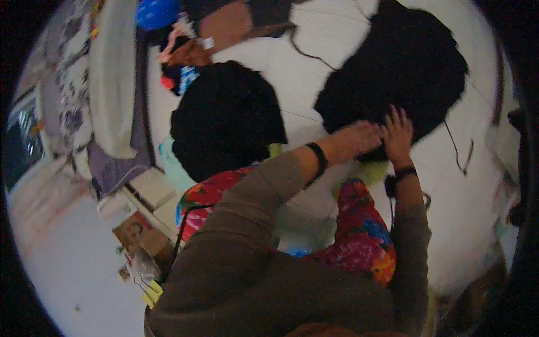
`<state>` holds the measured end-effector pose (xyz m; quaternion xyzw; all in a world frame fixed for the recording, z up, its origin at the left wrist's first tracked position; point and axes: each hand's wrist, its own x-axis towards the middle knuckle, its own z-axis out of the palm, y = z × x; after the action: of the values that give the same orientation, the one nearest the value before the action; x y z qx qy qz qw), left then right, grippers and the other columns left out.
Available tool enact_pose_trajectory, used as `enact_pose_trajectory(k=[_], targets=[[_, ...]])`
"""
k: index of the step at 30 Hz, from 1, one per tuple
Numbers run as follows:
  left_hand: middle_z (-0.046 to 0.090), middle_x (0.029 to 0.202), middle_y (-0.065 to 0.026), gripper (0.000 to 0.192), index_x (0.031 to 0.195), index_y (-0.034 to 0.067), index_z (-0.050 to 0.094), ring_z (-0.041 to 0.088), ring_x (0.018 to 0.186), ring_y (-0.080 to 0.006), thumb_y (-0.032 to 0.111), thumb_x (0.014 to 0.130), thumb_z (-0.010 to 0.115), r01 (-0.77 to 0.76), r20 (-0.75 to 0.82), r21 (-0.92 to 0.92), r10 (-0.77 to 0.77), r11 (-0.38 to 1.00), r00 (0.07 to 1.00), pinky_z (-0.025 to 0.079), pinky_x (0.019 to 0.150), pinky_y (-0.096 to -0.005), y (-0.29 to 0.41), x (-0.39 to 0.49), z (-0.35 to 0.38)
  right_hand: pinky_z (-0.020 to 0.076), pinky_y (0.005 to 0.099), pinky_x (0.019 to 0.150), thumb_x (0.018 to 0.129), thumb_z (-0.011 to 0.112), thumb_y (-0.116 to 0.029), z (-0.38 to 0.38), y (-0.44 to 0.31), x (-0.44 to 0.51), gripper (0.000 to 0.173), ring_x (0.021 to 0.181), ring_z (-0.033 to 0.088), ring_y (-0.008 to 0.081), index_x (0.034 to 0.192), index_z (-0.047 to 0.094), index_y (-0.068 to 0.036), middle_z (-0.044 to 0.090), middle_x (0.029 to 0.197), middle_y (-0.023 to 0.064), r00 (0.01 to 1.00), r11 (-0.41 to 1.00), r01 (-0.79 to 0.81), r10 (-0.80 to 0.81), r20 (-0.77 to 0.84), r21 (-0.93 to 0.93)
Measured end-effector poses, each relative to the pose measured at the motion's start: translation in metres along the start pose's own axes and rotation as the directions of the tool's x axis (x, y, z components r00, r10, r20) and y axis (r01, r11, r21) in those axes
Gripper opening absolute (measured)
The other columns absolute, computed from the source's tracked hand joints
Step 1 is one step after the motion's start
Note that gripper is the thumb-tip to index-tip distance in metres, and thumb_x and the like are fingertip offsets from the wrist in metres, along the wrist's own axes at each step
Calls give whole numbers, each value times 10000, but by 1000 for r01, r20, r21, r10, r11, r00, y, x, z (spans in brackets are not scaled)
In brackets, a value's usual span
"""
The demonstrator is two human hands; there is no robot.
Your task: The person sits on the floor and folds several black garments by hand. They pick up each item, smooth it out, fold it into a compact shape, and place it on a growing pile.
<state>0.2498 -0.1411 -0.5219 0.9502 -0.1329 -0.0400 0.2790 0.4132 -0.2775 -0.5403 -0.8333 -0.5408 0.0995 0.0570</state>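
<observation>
A large black pile of soft, dark material [404, 67], perhaps hair or cloth, lies before me at the upper right. My left hand [363, 137] is at its near edge, fingers curled in; whether anything is pinched in them is blurred. Right beside it, my right hand [398, 132] rests on the same edge with its fingers spread. The two hands meet at the thumb side. A second, rounder black pile [227, 118] sits to the left, by my knee in floral trousers [358, 236].
Pale floor [303, 84] runs between the piles, crossed by a dark cord [309, 54]. A brown box [225, 23], a blue rounded object [156, 13] and crumpled coloured cloth [187, 54] lie at the upper left. A yellow binder clip [152, 293] is at lower left.
</observation>
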Motion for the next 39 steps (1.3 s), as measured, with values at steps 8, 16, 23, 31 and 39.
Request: enact_pose_trajectory(k=[8,16,23,31,39], targets=[[568,1339,-191,510,1321,49,563,561,1209,-371,134,824,642,306,165,-120,-285,944,944,492,973,-479,-43,-122,-111,233,493,1177,1047,400,-321,51,27,-20,425,1459,286,330,1356,577,-89,389,1559,55,997,998,-65,65,31,-4],[657,1018,-217,275,1041,52,667,609,964,-423,138,786,611,989,-285,-65,-952,134,110,499,875,-499,43,-499,-111,394,363,1075,944,547,-130,21,6,-83,483,1279,526,264,1418,512,-45,557,1404,129,935,571,-338,295,197,748],[645,1145,-240,480,1229,41,632,619,1078,-404,245,796,669,979,479,-138,-855,149,197,510,929,-490,240,-601,104,476,344,964,976,596,-174,-164,-63,-95,415,1088,628,240,1328,542,38,634,1217,136,805,431,-585,198,560,688],[479,1338,-289,831,1451,-11,363,486,1234,-441,95,714,732,876,-133,-478,-980,-66,-147,420,1059,-464,145,-569,45,458,384,1012,1012,515,-192,-350,-249,-79,364,1105,623,258,1295,564,32,633,1238,167,973,709,-69,-106,203,702],[373,1509,-165,818,1473,37,363,357,1391,-369,66,742,729,987,-416,-151,-901,-63,-121,357,1132,-453,-3,-595,-95,474,355,982,984,571,-173,-240,-336,-43,305,1056,635,219,1227,597,11,662,1176,148,868,507,-326,-174,465,798]])
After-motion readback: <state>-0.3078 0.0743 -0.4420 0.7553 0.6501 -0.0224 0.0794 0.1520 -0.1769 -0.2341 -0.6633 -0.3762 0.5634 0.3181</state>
